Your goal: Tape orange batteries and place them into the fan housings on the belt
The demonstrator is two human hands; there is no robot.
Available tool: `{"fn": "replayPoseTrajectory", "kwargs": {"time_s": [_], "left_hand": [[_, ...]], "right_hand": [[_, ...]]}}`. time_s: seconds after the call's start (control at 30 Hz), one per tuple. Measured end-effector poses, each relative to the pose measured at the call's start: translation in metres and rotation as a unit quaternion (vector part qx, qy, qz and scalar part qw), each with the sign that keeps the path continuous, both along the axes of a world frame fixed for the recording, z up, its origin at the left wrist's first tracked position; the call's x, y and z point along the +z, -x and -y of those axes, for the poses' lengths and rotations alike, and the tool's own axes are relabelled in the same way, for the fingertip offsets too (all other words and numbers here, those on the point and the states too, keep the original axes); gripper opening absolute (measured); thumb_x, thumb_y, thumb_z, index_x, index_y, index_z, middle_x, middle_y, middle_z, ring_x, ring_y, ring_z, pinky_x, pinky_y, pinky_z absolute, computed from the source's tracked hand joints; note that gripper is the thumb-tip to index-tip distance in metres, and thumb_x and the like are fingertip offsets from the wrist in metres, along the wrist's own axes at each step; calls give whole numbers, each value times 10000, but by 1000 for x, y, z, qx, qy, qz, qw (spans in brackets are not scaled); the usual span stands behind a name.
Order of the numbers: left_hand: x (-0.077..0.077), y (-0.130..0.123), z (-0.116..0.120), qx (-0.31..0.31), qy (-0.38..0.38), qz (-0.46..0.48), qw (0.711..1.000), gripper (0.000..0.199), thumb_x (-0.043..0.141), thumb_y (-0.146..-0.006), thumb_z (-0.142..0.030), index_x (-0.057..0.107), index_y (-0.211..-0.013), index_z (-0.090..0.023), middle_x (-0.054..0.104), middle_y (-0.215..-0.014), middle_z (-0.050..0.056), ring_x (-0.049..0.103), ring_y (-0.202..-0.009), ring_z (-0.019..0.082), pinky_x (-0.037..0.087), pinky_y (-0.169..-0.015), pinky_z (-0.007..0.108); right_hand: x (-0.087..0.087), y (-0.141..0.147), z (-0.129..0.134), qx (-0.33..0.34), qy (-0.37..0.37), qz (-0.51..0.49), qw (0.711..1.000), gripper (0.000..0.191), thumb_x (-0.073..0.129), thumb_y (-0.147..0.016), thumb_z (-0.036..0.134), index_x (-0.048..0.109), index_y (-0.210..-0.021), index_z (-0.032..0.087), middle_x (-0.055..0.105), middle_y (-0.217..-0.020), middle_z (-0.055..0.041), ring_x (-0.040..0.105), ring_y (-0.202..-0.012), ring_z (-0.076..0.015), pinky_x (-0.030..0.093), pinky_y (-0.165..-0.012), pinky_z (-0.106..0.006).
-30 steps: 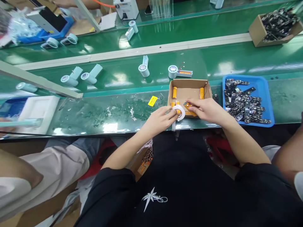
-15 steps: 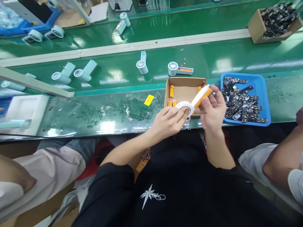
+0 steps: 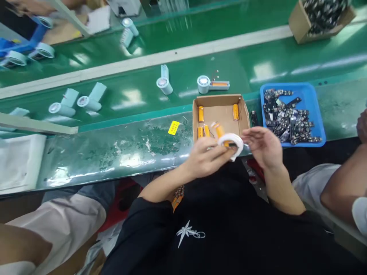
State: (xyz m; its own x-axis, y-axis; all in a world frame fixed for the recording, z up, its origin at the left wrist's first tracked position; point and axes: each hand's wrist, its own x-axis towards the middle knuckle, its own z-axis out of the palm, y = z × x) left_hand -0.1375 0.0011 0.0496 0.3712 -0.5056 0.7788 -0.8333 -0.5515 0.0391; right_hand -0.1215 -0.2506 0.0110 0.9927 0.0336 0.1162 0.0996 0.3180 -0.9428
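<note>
My left hand (image 3: 205,157) is closed round a white ring-shaped roll (image 3: 238,142) above the front edge of a cardboard box (image 3: 219,100). A blurred orange battery (image 3: 218,130) shows just behind the roll; whether it is held cannot be told. To the right, my right hand (image 3: 265,147) has its fingers spread, with nothing seen in them. Other orange batteries (image 3: 235,112) lie inside the box, at its left side and back right.
A blue tray (image 3: 318,114) of small circuit boards is right of the box. Light-blue housings (image 3: 164,86) stand on the green belt behind. A yellow label (image 3: 173,127) lies left. People sit on both sides.
My right hand has let go of the orange battery and white strip and moved slightly down and right. The roll is turned in my left hand. The whole view has shifted and tilted.
</note>
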Motion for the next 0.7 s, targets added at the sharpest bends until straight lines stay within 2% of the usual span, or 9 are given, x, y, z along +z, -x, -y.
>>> {"fn": "replayPoseTrajectory", "kwargs": {"time_s": [0.1,0.17,0.2,0.3,0.37,0.5,0.57,0.63,0.7], "left_hand": [[0,-6,-16,33,70,12,997,338,815,-983,-216,785,-1315,-278,758,-897,32,562,-983,223,502,-950,381],[0,-6,-23,61,78,12,995,308,787,-1019,-351,798,-1326,-326,743,-883,47,560,-986,245,508,-971,418],[-1,-6,-25,78,67,11,995,288,766,-1031,-417,810,-1305,-341,735,-869,51,558,-977,250,512,-971,430],[-1,-3,-25,127,29,30,991,259,730,-1036,-498,838,-1221,-350,724,-837,58,550,-945,256,524,-967,444],[0,-2,-22,126,38,49,990,242,736,-1033,-469,838,-1218,-352,733,-839,57,544,-947,256,524,-975,440],[1,2,-27,134,45,22,990,273,726,-1044,-477,831,-1258,-344,730,-865,60,543,-979,256,502,-1013,447],[-1,6,-38,155,41,-19,987,304,732,-1033,-523,832,-1243,-328,717,-877,62,546,-1000,260,491,-1037,472],[-4,12,-50,173,53,-50,982,322,754,-1011,-546,829,-1219,-313,700,-881,63,547,-1021,267,483,-1051,502],[-8,19,-60,179,70,-66,979,302,782,-989,-521,822,-1213,-322,691,-888,63,546,-1038,280,477,-1050,525]], "right_hand": [[-23,34,-11,15,71,-6,997,400,750,-987,684,841,-1019,296,842,-1028,-62,813,-946,-266,688,-909,-453],[-29,44,-13,17,125,8,992,422,759,-972,694,849,-942,283,831,-978,-71,806,-1006,-308,667,-977,-496],[-29,45,-14,22,129,7,991,434,755,-970,704,851,-934,282,830,-974,-72,805,-1014,-314,667,-974,-495],[-24,39,-17,59,45,-17,997,450,718,-992,719,840,-1010,287,841,-1025,-60,811,-935,-260,683,-852,-417],[-16,34,-22,116,7,-23,993,415,752,-993,677,807,-1076,273,843,-1065,-59,816,-954,-229,678,-864,-377],[-1,40,-33,289,29,-31,956,558,992,-811,535,665,-1156,241,826,-1054,-51,807,-1020,-221,651,-977,-386],[3,49,-39,342,15,-58,938,509,954,-874,480,577,-1126,247,803,-977,-23,795,-950,-195,644,-929,-371],[4,58,-44,356,11,-70,932,422,862,-971,457,516,-1103,257,773,-920,-1,770,-877,-169,627,-858,-341],[3,65,-49,333,51,-50,940,441,862,-962,490,505,-1087,261,744,-899,11,732,-823,-158,601,-803,-321]]}}
